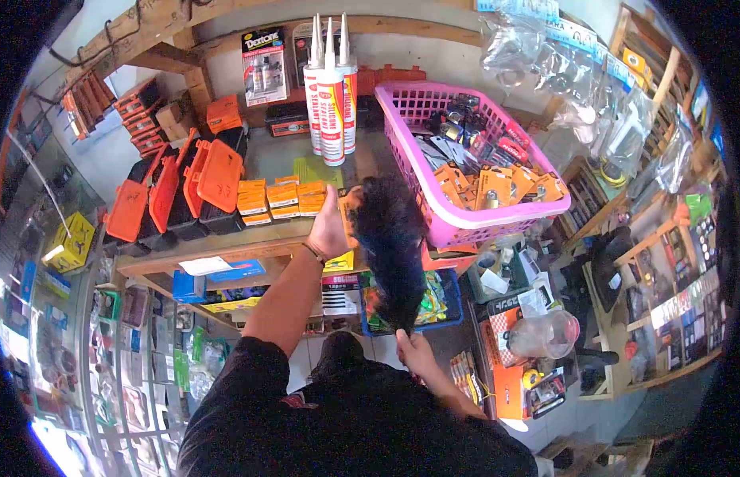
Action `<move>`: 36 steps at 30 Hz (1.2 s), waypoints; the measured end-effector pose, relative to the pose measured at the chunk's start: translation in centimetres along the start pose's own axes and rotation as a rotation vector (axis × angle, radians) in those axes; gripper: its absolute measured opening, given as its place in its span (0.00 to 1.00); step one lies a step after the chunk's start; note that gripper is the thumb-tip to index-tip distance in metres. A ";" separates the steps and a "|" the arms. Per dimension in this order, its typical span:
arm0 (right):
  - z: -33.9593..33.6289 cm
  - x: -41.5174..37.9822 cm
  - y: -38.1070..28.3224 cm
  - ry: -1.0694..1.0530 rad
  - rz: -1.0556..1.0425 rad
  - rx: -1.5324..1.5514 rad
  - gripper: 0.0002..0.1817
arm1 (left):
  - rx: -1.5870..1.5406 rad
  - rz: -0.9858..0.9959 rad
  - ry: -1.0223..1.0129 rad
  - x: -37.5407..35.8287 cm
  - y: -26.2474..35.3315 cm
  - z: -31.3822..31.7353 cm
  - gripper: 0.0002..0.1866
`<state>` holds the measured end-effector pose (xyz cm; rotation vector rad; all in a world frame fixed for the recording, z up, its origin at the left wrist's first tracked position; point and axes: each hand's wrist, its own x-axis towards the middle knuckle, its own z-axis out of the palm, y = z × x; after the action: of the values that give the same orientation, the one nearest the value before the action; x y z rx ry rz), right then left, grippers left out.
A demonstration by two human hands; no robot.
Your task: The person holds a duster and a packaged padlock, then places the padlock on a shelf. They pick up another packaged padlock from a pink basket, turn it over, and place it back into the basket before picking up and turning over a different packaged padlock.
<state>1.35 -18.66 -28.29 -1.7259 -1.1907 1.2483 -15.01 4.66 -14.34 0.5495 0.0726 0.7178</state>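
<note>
My left hand (328, 226) is raised to the shelf and grips a small orange box (351, 213) at the end of a row of stacked orange boxes (281, 197). My right hand (414, 347) holds the handle of a black feather duster (392, 238), whose dark head stands up against the shelf, just right of the held box. The duster head covers part of that box and touches the pink basket (433, 208).
The pink basket holds several carded padlocks (497, 184). White sealant tubes (330, 87) stand at the back of the shelf. Black cases with orange lids (187, 191) sit at left. A glass display counter (60, 318) runs along the left; cluttered racks fill the right.
</note>
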 end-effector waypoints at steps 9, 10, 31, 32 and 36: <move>0.5 -0.9 -1.5 -0.020 -0.016 0.067 0.22 | -0.484 -0.071 -0.077 0.5 -0.3 -2.5 0.45; 0.8 -0.8 -1.3 -0.043 -0.076 0.087 0.23 | -0.340 -0.061 -0.061 0.3 -0.3 -2.5 0.45; 1.0 0.2 -0.9 -0.025 -0.085 0.048 0.26 | 0.000 -0.017 -0.336 1.0 -0.2 -2.7 0.39; 0.8 0.1 -1.7 -0.023 0.029 0.130 0.28 | -0.160 -0.031 -0.169 0.6 -0.2 -1.3 0.41; 1.3 0.4 -0.8 -0.024 0.043 0.112 0.28 | -0.172 -0.015 -0.055 0.5 -0.3 -2.0 0.44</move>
<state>-0.08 -18.01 -28.04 -1.6664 -1.0813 1.3394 -14.98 5.71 -16.17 0.4031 -0.0366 0.6870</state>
